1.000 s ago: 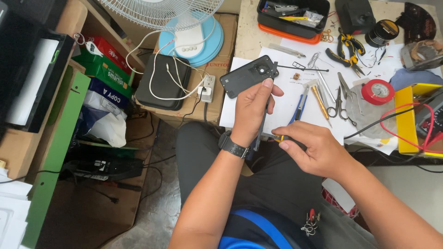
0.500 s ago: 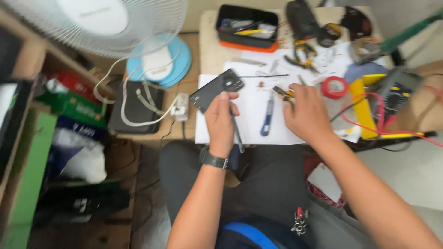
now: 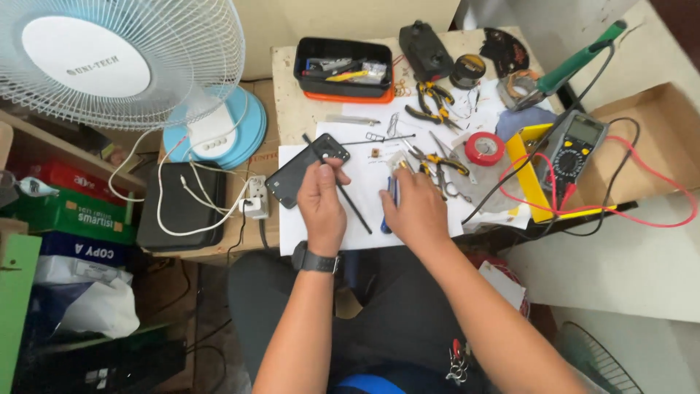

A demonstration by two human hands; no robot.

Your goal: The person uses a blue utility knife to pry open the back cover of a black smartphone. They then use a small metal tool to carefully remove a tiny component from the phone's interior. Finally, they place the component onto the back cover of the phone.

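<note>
— What have you got in your left hand (image 3: 321, 208)?

— A flat black rectangular phone (image 3: 305, 171), back side up. My left grip is closed on its near right corner, thumb on top and fingers under, so most of it juts out far and left of my hand, over the left edge of the white paper sheet (image 3: 364, 182) on the tabletop (image 3: 292, 109).

— How does it feel to handle, do you reckon?

— Light and stiff, I judge, but smooth enough to slip, and probably fragile on the glass side. Held by one corner it could twist, so I'd rather pinch it along the long edges, clear of the camera window at the far end.

— And your right hand (image 3: 414, 211)?

— It rests on the paper just right of the left one, fingers curled over a small blue-handled tool (image 3: 389, 197). Only a bit of the handle shows, so I can't tell how firmly that grip is closed on it.

— Anything close by?

— A thin black rod (image 3: 350, 201) lies on the paper between my hands, passing under my left thumb side. Yellow-handled pliers (image 3: 437, 162) sit just beyond my right knuckles, a red tape roll (image 3: 484, 148) farther right.
</note>
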